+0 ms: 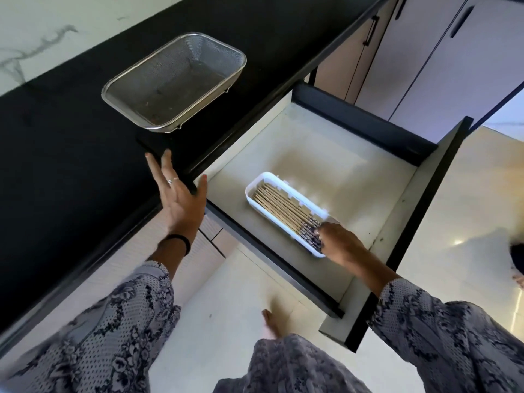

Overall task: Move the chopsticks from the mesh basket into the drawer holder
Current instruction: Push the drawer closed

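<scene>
A: From the head view, where are the chopsticks?

B: All lying in the white holder inside the open drawer. The mesh basket on the black bench looks empty, so the move seems nearly done.

A: And the hands?

B: The right hand is at the near end of the holder, over the dark patterned tips. I cannot tell whether its grip is on the sticks or merely touching them. The left hand is loose, fingers straight, resting at the bench edge.

A: How to finish well?

B: Nudge the ends level so none rides over the rim, then lift away without dragging any along.

A: Which way do they point?

B: Their length follows the holder's long side, dark ends toward the person, pale ends toward the drawer's back.
</scene>
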